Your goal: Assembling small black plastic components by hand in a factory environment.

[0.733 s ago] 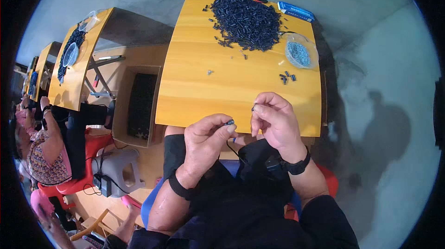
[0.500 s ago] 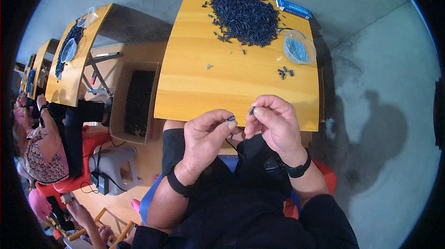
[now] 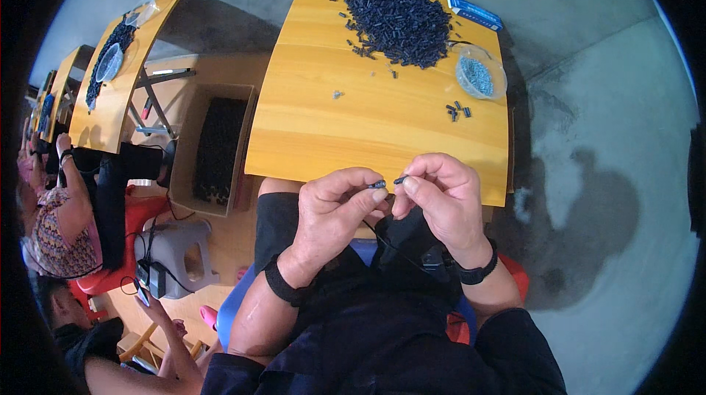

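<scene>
Close in front of me, past the yellow table's near edge, my left hand pinches a small dark cylindrical piece between thumb and forefinger. My right hand is closed likewise on a small black piece. The two pieces point toward each other with a narrow gap between them. Both are too small for me to make out their kind. On the table lies a large heap of short black cylindrical pieces. Several similar pieces lie loose nearer to me on the right.
A clear round tub of small light-blue parts stands at the table's right edge, below a blue box. Left of the table is a cardboard box of dark pieces. Beyond it stand a grey stool, another worktable and seated people.
My hands have drawn slightly closer together, and the right hand's piece now points toward the left one. The view has shifted a little. A person's head and arms show at lower left.
</scene>
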The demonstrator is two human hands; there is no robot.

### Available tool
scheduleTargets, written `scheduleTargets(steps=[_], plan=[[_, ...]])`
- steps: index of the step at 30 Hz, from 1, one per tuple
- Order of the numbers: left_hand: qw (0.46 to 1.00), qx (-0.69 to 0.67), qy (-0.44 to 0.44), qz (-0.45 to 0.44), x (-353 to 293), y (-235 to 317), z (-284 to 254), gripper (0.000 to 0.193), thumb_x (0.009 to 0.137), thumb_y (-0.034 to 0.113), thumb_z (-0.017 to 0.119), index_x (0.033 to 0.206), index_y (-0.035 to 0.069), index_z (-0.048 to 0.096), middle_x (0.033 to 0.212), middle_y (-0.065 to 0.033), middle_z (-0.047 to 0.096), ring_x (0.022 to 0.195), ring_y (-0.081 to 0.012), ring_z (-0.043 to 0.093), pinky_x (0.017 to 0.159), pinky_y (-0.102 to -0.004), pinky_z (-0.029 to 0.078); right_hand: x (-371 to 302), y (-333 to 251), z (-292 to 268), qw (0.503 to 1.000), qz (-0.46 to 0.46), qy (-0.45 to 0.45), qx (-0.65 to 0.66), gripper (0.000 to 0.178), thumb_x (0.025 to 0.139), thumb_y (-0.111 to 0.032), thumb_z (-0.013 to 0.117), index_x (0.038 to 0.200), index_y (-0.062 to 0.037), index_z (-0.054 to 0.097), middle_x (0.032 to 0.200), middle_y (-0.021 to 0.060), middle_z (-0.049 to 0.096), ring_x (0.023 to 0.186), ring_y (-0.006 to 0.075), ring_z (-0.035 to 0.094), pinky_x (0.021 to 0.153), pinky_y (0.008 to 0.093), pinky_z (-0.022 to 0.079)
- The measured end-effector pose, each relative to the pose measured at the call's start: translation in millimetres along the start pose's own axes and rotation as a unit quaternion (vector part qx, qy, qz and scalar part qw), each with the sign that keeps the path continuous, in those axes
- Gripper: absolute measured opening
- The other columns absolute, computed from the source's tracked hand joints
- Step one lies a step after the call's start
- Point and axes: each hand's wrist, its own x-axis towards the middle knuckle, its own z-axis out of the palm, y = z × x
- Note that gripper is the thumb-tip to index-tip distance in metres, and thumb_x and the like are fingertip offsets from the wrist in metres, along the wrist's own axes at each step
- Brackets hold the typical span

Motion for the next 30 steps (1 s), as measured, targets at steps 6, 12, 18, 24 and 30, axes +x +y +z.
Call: scheduleTargets(steps=[6, 12, 18, 24, 30], plan=[[1.000, 0.006, -0.011, 0.000, 1.2, 1.8, 0.0, 0.014, 0.086, -0.005, 0.063, 0.100, -0.005, 0.063, 0.087, -0.0113, 0.068, 0.079, -0.0156, 0.067, 0.073, -0.0259, 0.054, 1.2, -1.4, 0.9, 1.000, 0.000, -0.016, 0.012, 0.009, 0.090, -0.001, 0.056, 0.097, 0.0048, 0.058, 0.082, 0.0114, 0.065, 0.066, 0.0131, 0.066, 0.058, 0.0244, 0.056], [0.999, 0.045, -0.024, 0.007, 2.0, 3.2, -1.7, 0.014, 0.085, -0.006, 0.063, 0.099, -0.005, 0.064, 0.088, -0.0107, 0.068, 0.080, -0.0148, 0.067, 0.073, -0.0250, 0.054, 1.9, -2.7, 1.8, 0.999, 0.010, -0.022, 0.020, 0.009, 0.089, 0.000, 0.058, 0.096, 0.0058, 0.059, 0.080, 0.0118, 0.065, 0.066, 0.0136, 0.066, 0.058, 0.0243, 0.056], [0.999, 0.017, -0.019, 0.021, 3.2, 0.8, 0.0, 0.011, 0.087, 0.000, 0.064, 0.097, -0.002, 0.066, 0.081, -0.0056, 0.068, 0.074, -0.0091, 0.064, 0.066, -0.0216, 0.053, 2.8, -4.0, 1.2, 1.000, 0.003, -0.026, 0.008, 0.008, 0.089, 0.000, 0.059, 0.095, 0.0057, 0.059, 0.077, 0.0113, 0.065, 0.064, 0.0134, 0.066, 0.057, 0.0241, 0.056], [0.998, 0.049, -0.031, 0.015, 4.8, -1.6, -3.9, 0.015, 0.084, -0.005, 0.065, 0.099, -0.004, 0.065, 0.089, -0.0099, 0.068, 0.080, -0.0143, 0.066, 0.072, -0.0243, 0.053, 5.2, -2.9, 1.1, 1.000, 0.018, -0.025, 0.001, 0.007, 0.088, -0.001, 0.059, 0.092, 0.0044, 0.060, 0.074, 0.0096, 0.065, 0.062, 0.0123, 0.065, 0.055, 0.0227, 0.055], [0.998, 0.057, -0.025, 0.013, 6.0, 0.1, -3.2, 0.013, 0.085, -0.003, 0.066, 0.098, -0.002, 0.066, 0.084, -0.0070, 0.068, 0.075, -0.0104, 0.064, 0.067, -0.0218, 0.052, 8.6, -1.7, -2.4, 0.999, 0.039, -0.033, 0.000, 0.006, 0.088, -0.002, 0.060, 0.091, 0.0038, 0.060, 0.073, 0.0096, 0.065, 0.062, 0.0122, 0.065, 0.055, 0.0222, 0.054]])
